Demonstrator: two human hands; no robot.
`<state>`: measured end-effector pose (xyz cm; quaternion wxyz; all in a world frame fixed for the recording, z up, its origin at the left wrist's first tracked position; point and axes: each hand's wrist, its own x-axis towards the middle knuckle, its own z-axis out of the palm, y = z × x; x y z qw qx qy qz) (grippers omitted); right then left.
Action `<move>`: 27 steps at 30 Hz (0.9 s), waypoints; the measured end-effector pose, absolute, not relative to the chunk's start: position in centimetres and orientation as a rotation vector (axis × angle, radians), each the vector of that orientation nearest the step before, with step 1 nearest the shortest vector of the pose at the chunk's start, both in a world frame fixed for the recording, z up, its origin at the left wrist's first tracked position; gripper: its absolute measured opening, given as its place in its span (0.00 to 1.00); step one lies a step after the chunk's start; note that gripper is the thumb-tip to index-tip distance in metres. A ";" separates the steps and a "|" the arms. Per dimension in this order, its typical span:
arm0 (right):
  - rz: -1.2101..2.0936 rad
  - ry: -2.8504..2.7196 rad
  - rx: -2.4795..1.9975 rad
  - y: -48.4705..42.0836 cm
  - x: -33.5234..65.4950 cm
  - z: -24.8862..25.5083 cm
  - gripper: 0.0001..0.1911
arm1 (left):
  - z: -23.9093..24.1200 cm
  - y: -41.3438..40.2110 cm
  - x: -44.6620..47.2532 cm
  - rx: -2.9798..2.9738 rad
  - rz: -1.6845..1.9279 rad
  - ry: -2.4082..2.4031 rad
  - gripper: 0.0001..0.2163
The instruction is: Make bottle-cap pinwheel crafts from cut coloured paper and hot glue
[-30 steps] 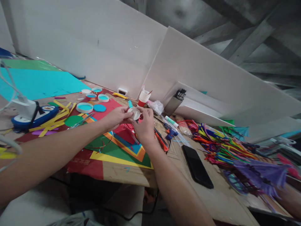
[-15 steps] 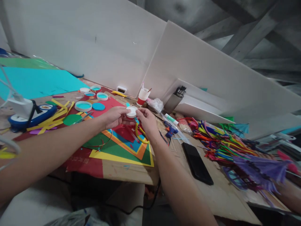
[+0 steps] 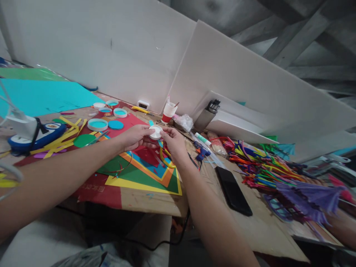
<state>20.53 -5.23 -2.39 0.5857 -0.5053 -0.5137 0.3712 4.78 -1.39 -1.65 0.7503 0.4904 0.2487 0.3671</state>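
Between my two hands is a small white round piece (image 3: 155, 131), like a shallow lid or cup base. A light-blue strip (image 3: 151, 122) sticks out beyond its far edge. My left hand (image 3: 138, 137) pinches the left side, thumb on top. My right hand (image 3: 173, 142) pinches the right side, its thumb also on the upper face. Under the hands lie coloured paper sheets (image 3: 144, 181) in red, blue, orange, green and yellow. A curved yellow loop (image 3: 167, 163) shows beside my right hand; what it belongs to is partly hidden.
Several white rings with blue insides (image 3: 98, 124) and a blue disc (image 3: 116, 125) lie at the left. A paper cup (image 3: 169, 111), glue gun (image 3: 202, 151), phone (image 3: 233, 191) and pipe cleaners (image 3: 264, 167) are to the right. Another person's arm (image 3: 340, 226) shows at far right.
Both hands keep their hold on the white round piece, with barely any shift of the fingers. The view has moved slightly.
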 end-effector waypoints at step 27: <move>0.908 -1.189 -1.166 -5.1 20.6 -2.4 0.12 | -1.5 -1.4 4.8 1.140 0.826 0.645 0.08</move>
